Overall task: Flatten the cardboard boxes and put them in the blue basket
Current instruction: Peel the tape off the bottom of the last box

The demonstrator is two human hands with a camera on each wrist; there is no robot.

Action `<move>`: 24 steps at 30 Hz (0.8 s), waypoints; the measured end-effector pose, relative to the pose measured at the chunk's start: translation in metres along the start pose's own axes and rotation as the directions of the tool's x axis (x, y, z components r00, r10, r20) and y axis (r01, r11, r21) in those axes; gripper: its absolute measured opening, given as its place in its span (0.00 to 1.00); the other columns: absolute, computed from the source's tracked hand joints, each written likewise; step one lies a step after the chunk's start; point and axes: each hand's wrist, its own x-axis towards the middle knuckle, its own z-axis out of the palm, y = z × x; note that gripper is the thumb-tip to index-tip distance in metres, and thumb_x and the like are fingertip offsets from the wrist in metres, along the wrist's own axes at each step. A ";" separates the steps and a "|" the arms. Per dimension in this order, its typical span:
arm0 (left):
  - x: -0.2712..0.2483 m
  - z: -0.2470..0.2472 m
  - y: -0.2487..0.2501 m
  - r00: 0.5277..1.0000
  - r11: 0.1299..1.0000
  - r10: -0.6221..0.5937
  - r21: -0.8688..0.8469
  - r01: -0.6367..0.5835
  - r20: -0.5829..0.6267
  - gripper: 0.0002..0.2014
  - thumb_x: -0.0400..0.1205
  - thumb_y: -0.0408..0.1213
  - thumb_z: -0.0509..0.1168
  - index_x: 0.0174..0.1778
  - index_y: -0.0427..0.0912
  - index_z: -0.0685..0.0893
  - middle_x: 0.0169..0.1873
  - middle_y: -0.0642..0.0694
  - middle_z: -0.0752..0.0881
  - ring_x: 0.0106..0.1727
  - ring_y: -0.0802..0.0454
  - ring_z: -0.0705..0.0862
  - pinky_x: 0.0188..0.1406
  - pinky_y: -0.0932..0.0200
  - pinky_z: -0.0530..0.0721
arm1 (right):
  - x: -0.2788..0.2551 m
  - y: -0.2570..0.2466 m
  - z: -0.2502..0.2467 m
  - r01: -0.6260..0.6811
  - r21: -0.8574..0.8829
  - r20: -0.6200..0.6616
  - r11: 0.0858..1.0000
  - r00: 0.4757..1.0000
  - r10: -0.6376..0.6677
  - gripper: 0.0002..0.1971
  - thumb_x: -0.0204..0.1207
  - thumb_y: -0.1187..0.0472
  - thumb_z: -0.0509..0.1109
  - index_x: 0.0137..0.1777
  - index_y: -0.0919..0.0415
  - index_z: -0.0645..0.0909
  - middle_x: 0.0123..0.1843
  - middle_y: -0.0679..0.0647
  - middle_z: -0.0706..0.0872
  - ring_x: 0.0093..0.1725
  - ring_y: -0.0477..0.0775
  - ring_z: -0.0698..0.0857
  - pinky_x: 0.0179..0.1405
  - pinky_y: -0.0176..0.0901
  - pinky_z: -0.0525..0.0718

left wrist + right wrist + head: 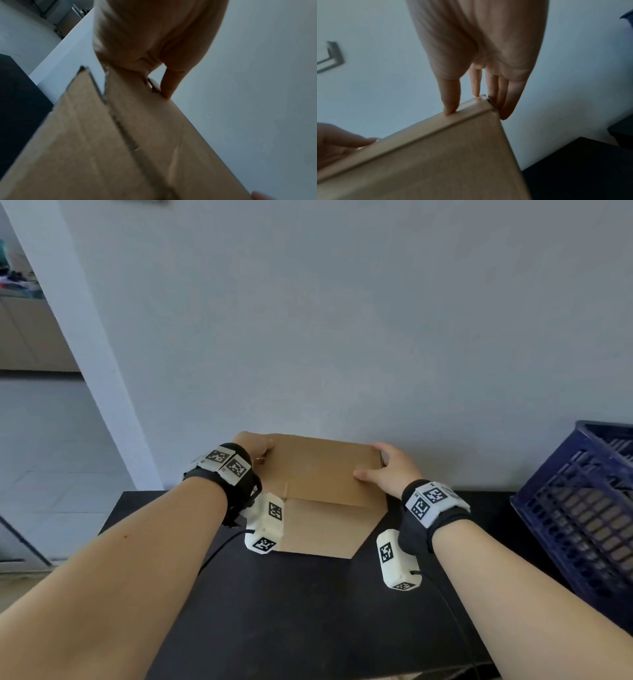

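Gripping: left hand (251,445) is pinching flattened cardboard box (318,474)
Clasping: right hand (394,470) is holding its opposite corner
Standing: blue basket (579,508) is sitting on black table (308,611)

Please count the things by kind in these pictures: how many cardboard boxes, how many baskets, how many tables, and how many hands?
Cardboard box: 1
Blue basket: 1
Black table: 1
Hands: 2, left hand and right hand, both holding the box
Total: 5

Brown cardboard box (322,474), blue basket (579,508)
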 end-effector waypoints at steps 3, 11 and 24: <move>0.002 0.000 -0.007 0.999 0.998 -0.019 0.062 0.021 -0.037 0.15 0.83 0.35 0.64 0.60 0.27 0.78 0.38 0.42 0.77 0.42 0.46 0.77 0.49 0.53 0.73 | 0.004 0.001 0.009 0.036 -0.037 0.004 0.999 0.999 -0.036 0.36 0.69 0.55 0.79 0.76 0.55 0.70 0.74 0.52 0.77 0.73 0.54 0.75 0.73 0.47 0.72; 0.000 0.003 -0.010 0.872 0.845 0.455 0.399 -0.357 -0.182 0.25 0.79 0.34 0.64 0.74 0.45 0.71 0.74 0.42 0.66 0.75 0.44 0.65 0.69 0.51 0.70 | 0.023 -0.005 0.023 0.056 -0.161 -0.031 0.985 0.998 -0.061 0.24 0.73 0.51 0.75 0.69 0.52 0.79 0.69 0.53 0.81 0.69 0.53 0.79 0.70 0.45 0.74; 0.013 0.069 -0.002 0.874 0.547 0.407 0.695 -0.466 0.265 0.27 0.82 0.53 0.59 0.78 0.52 0.68 0.76 0.47 0.71 0.79 0.48 0.65 0.81 0.46 0.48 | 0.030 -0.004 0.020 0.069 -0.148 -0.033 0.987 0.997 -0.075 0.12 0.76 0.63 0.69 0.57 0.51 0.87 0.58 0.51 0.88 0.57 0.52 0.84 0.53 0.34 0.74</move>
